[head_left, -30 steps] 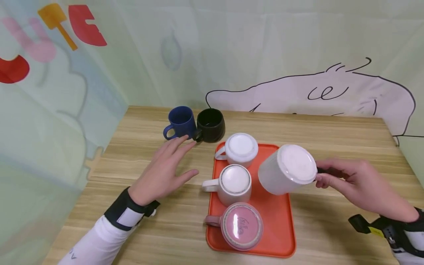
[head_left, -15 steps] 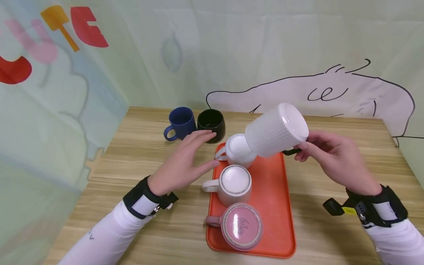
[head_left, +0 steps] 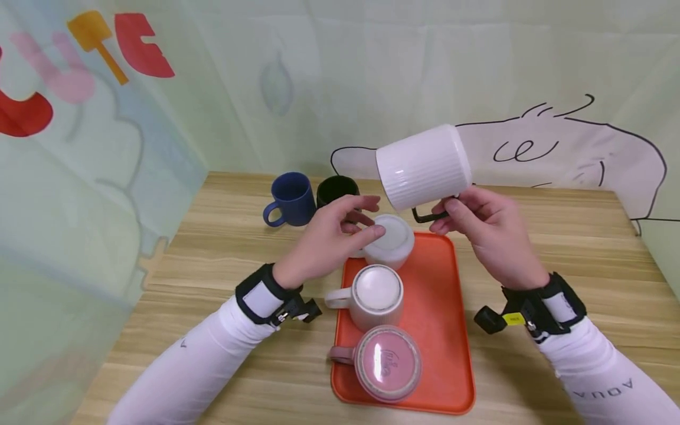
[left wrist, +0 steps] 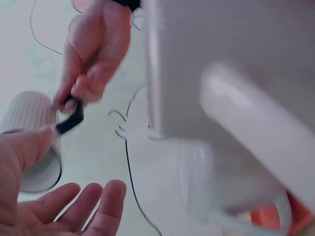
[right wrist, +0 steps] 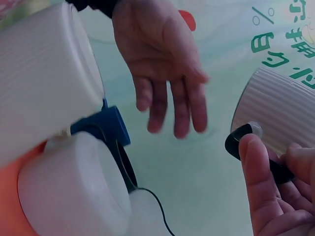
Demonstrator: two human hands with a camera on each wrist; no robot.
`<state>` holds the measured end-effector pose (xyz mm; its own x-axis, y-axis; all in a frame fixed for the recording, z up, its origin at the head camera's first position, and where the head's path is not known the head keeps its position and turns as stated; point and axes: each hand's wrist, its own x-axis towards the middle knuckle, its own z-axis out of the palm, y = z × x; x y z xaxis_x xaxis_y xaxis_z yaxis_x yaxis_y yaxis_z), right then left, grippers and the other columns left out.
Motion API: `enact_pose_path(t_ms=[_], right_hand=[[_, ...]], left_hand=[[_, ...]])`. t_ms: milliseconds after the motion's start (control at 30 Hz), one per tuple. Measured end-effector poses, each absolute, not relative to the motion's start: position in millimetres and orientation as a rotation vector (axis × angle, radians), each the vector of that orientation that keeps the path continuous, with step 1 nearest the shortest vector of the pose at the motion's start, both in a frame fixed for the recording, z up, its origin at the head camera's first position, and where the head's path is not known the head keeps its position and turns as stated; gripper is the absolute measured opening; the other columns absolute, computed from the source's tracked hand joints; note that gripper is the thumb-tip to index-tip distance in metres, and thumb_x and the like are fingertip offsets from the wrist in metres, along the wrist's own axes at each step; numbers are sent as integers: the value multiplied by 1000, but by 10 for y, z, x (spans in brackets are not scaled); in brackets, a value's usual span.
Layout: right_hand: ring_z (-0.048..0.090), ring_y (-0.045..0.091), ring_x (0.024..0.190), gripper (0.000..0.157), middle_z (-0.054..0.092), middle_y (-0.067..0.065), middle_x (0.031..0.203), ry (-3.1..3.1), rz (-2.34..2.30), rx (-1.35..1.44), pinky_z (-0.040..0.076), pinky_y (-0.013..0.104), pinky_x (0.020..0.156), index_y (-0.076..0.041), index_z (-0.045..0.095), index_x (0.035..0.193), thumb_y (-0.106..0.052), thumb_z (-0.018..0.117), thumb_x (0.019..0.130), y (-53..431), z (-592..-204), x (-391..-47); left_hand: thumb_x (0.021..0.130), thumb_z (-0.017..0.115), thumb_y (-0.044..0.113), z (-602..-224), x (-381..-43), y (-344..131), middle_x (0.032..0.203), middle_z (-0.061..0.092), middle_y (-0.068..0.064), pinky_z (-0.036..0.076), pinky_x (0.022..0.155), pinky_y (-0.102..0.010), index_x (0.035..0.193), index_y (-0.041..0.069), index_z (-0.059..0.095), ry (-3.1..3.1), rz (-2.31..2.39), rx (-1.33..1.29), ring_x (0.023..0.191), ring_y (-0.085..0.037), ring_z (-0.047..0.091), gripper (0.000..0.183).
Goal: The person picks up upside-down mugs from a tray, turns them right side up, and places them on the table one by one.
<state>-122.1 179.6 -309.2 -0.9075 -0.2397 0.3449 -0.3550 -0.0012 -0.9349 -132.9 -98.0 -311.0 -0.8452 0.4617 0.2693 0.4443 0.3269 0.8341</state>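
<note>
My right hand pinches the black handle of a ribbed white mug. The mug is raised over the back of the orange tray, tilted with its mouth to the left and its base to the right. My left hand holds nothing; its fingers are relaxed and reach toward the mouth of that mug. In the head view this hand overlaps an upside-down white mug at the tray's back left and hides its handle. In the left wrist view, thumb and fingers are spread apart.
On the tray, a cream mug and a pink mug also stand upside down, handles to the left. Behind my left hand, a blue mug and a black mug stand upright on the wooden table.
My right hand has lifted the ribbed mug up and to the left off the tray, tipping it more onto its side. My left hand has moved right and slightly up toward it.
</note>
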Motion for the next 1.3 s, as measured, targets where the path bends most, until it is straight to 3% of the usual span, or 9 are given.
enact_pose_path(t_ms=[300,533,733,900,1067,1300], right_hand=[[68,29,88,23,61,23,106,-1894,2417,674,54,41,85,9,58,119,-5,55,101,1507,-3173,-1310],[70,27,91,19,63,19,108,-1715,2630,623,53,39,88,9,54,114,-5,53,102,1378,-3220,-1369],[68,32,101,27,58,25,118,-1763,2636,619,51,41,92,11,51,123,-7,54,102,1362,-3234,-1410],[66,34,106,34,57,27,126,-1922,2569,595,49,45,94,11,48,129,-6,55,101,1385,-3248,-1418],[63,35,114,44,55,20,135,-2201,2398,596,48,47,96,4,45,141,-13,55,103,1510,-3283,-1402],[62,28,117,50,54,11,140,-2386,2200,557,49,39,96,-6,45,147,-22,58,102,1748,-3304,-1280]], left_hand=[[95,68,21,-3074,-1416,-729,109,67,-4,55,81,-31,121,5,65,2403,1801,817,87,-14,67,31],[96,66,13,-3103,-1486,-634,97,70,-9,57,78,-35,114,-2,68,2262,2047,816,83,-26,68,23],[94,66,4,-3134,-1546,-599,93,70,-15,57,76,-37,108,-7,68,2200,2204,808,78,-26,68,18],[94,65,-1,-3134,-1573,-610,93,69,-22,58,75,-38,112,-11,66,2202,2241,811,76,-27,70,21],[93,66,1,-3153,-1617,-645,94,70,-20,58,74,-36,109,-10,67,2252,2216,762,74,-26,70,20],[93,68,3,-3248,-1715,-727,92,69,-20,58,72,-37,108,-9,67,2421,2132,703,74,-30,70,20]])
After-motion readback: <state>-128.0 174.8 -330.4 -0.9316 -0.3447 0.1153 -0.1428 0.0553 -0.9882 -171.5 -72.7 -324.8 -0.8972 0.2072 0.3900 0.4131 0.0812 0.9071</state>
